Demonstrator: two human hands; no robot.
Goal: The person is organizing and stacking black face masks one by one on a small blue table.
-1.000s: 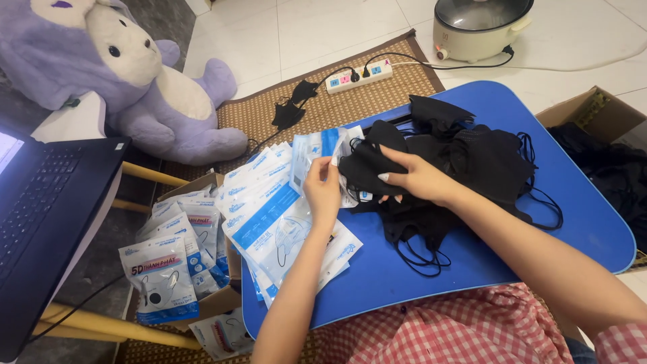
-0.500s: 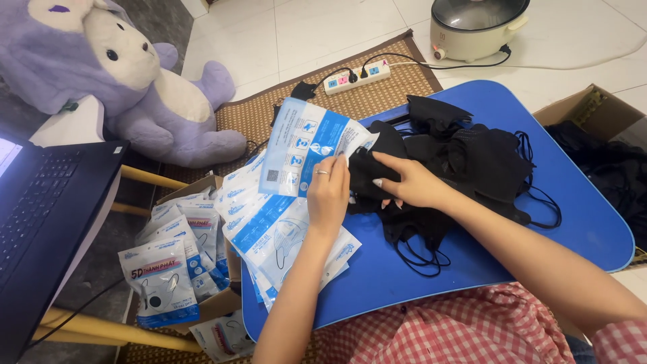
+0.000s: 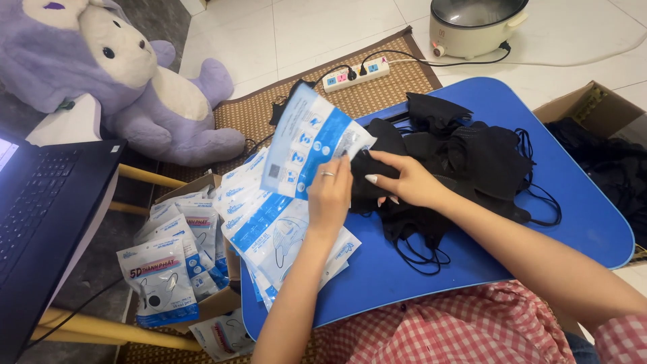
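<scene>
My left hand [image 3: 330, 192] holds up a blue-and-white plastic mask pouch [image 3: 306, 145], tilted with its far end raised above the blue table [image 3: 573, 229]. My right hand [image 3: 404, 180] grips a folded black face mask [image 3: 367, 178] right at the pouch's open edge. Behind my right hand lies a heap of black masks [image 3: 472, 162] with ear loops trailing over the table. Under my left wrist sits a fanned stack of empty blue-and-white pouches [image 3: 276, 229].
A cardboard box of filled mask packets [image 3: 172, 269] stands left of the table. A laptop [image 3: 40, 222] is at far left, a purple plush toy [image 3: 128, 74] behind it. A power strip [image 3: 354, 75], a rice cooker [image 3: 475, 23] and an open box of black masks [image 3: 606, 141] lie beyond.
My left hand picked a pouch off the stack and raised it. My right hand brought a black mask from the heap to the pouch's edge.
</scene>
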